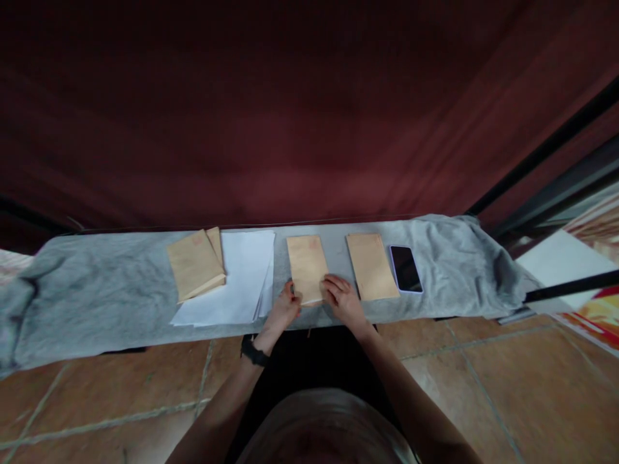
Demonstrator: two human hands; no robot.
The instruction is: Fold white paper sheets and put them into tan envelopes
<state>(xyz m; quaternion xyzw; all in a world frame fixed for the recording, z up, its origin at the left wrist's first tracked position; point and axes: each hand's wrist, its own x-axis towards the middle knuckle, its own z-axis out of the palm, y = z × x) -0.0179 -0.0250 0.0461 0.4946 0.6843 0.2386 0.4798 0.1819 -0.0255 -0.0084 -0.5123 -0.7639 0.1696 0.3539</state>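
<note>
Here, left hand (287, 308), right hand (342, 301), rectangular paper envelope (307, 264) between, rumpled cloth (120, 290)

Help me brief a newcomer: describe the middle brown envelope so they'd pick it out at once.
Find the long grey cloth below the dark red backdrop. Near its middle, between the white sheets and the envelope beside the phone, lies the middle envelope. Unlike its neighbours, it has the person's left hand and right hand at its near end.

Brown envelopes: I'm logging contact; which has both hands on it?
The middle envelope: left hand at lower left, right hand on its right edge. The left pile lies on white paper, the right pile beside the phone.
</note>
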